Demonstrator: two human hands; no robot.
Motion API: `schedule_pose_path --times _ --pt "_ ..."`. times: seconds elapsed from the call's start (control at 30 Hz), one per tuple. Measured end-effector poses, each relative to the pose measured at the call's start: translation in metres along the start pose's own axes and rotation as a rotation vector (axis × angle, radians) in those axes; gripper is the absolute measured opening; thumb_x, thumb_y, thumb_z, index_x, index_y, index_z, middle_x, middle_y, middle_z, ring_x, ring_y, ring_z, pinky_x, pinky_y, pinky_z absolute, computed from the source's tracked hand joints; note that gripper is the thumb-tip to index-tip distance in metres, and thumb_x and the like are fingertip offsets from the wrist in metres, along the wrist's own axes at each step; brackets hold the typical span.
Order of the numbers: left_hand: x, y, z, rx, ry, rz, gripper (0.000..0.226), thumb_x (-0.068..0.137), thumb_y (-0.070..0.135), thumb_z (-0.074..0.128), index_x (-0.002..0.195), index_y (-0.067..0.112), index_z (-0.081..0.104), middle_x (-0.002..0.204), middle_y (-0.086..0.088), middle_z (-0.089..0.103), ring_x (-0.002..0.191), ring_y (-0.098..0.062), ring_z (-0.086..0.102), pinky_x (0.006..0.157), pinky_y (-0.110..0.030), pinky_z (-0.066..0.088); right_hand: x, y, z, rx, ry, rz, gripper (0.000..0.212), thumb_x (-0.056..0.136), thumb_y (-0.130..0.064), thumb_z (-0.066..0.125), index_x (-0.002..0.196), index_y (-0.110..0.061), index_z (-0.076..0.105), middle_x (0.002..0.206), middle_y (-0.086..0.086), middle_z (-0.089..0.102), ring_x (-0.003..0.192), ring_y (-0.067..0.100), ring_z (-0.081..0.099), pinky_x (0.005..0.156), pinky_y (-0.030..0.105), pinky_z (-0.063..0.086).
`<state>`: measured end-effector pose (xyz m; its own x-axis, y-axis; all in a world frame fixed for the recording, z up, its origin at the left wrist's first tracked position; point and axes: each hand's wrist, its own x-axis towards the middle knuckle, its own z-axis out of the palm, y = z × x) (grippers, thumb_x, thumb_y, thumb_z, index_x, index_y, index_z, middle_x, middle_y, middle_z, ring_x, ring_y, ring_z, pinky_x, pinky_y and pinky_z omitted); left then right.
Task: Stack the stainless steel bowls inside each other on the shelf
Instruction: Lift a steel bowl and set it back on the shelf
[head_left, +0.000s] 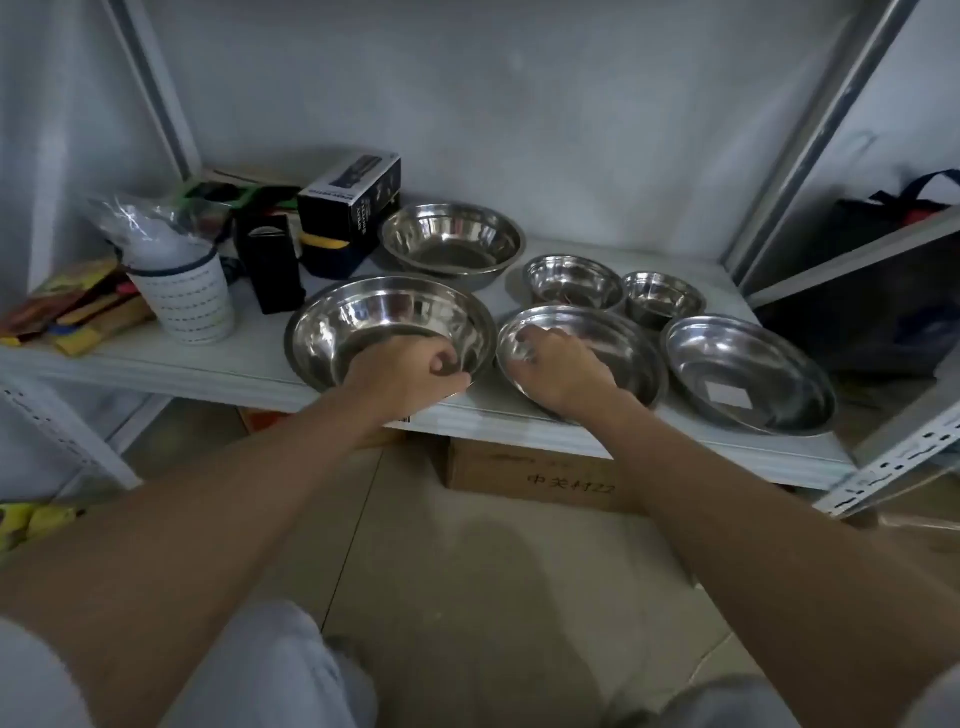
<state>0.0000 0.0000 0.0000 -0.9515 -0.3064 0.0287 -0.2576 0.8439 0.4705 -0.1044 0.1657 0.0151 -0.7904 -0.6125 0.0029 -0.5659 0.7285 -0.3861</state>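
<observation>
Right now your left hand (415, 364) is closed on the near rim of the big stainless steel bowl (374, 322) at the front left of the shelf (218, 364), thumb outside, fingers curled over the edge. Your right hand (561, 364) rests inside the medium bowl (618, 348) just beside it, fingers bent against the inner wall and palm over the near rim; you seem to grip that rim, though the fingertips are hard to make out. Six bowls stand separately, none nested: a deep bowl (452, 241) behind the big one, two small bowls (571, 280) (662, 299) side by side behind the medium one, and a shallow bowl (748, 371) at the far right with a pale label inside. Left of the bowls stand a black box (350, 200), a dark upright case (270, 265) and a white cup (184, 301). A cardboard carton (519, 475) sits beneath the shelf.
</observation>
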Motion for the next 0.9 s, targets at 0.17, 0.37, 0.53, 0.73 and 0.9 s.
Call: schedule_pose_path --times 0.17,0.37,0.53,0.73,0.9 --pt "0.003 0.0 0.014 0.079 -0.002 0.113 0.016 0.08 0.039 0.062 0.094 0.034 0.067 0.068 0.018 0.057 0.082 -0.009 0.065 0.076 -0.03 0.055 0.003 0.0 0.002 0.046 -0.079 0.008 0.047 0.093 -0.038 0.052 0.137 -0.024 0.048 0.135 0.008 0.058 0.121 0.032 0.056 0.093 0.043 0.049" --pt "0.003 -0.004 0.023 0.119 0.156 0.211 0.011 0.083 0.024 0.06 0.078 0.022 0.07 0.052 0.014 0.042 0.061 -0.011 0.05 0.06 -0.021 0.038 0.016 -0.006 0.011 0.135 -0.127 0.046 0.043 0.089 -0.029 0.057 0.131 -0.021 0.053 0.122 0.009 0.063 0.114 0.031 0.059 0.096 0.046 0.05" --pt "0.001 -0.007 0.014 -0.049 0.007 0.126 0.015 0.085 0.035 0.062 0.097 0.034 0.072 0.071 0.017 0.063 0.076 -0.001 0.062 0.073 -0.024 0.051 0.043 -0.018 0.017 0.196 -0.052 0.119 0.026 0.09 -0.029 0.055 0.104 -0.009 0.064 0.106 0.012 0.069 0.1 0.03 0.065 0.086 0.042 0.054" --pt "0.017 -0.049 -0.005 -0.056 0.189 -0.048 0.032 0.092 0.029 0.057 0.124 0.026 0.066 0.107 0.007 0.072 0.09 -0.007 0.066 0.078 -0.025 0.052 0.078 -0.026 0.021 -0.015 -0.039 0.159 0.028 0.089 -0.024 0.055 0.114 -0.011 0.057 0.11 0.01 0.066 0.106 0.031 0.063 0.089 0.043 0.053" --pt "0.029 -0.089 -0.015 0.244 0.244 -0.178 0.043 0.086 0.028 0.054 0.128 0.027 0.061 0.131 0.001 0.058 0.123 -0.025 0.052 0.096 -0.04 0.041 0.097 -0.036 0.017 -0.086 -0.011 0.15 0.031 0.09 -0.021 0.057 0.119 -0.009 0.057 0.12 0.011 0.061 0.115 0.033 0.057 0.092 0.043 0.051"
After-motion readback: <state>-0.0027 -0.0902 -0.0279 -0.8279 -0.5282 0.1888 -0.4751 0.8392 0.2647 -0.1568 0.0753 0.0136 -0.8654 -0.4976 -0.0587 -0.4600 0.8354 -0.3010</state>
